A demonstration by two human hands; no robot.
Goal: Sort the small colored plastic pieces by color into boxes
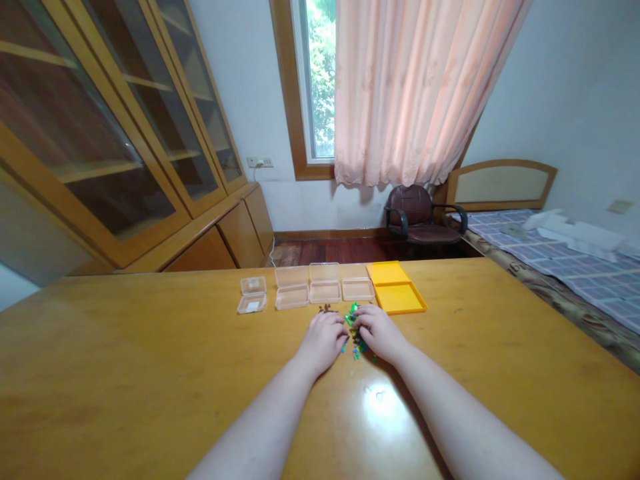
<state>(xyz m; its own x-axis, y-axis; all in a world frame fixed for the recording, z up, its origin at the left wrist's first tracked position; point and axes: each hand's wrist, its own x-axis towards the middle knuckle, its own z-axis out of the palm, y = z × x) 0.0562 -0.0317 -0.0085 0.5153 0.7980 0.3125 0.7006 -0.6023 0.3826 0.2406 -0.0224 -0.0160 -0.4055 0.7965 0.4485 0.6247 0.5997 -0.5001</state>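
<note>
A loose pile of tiny coloured pieces [357, 349], green, blue, yellow and dark, lies on the table between my hands; their exact kind is too small to tell. My left hand [324, 339] rests at the pile's left side, fingers curled and drawn together, with a dark bit and a blue bit by the fingertips. From the right, my right hand [383, 333] reaches over the pile with bent fingers and thumb close together among the pieces. What either hand pinches is hidden. Several small brown pieces [327, 308] lie just beyond my left hand.
Behind the pieces stand open clear plastic boxes [293, 297] in a row, the leftmost small box [252, 305] with a white label. An open yellow case [401, 299] ends the row on the right. Past the wooden table [150, 373] are an armchair [417, 213], a bed and a glass-doored cabinet.
</note>
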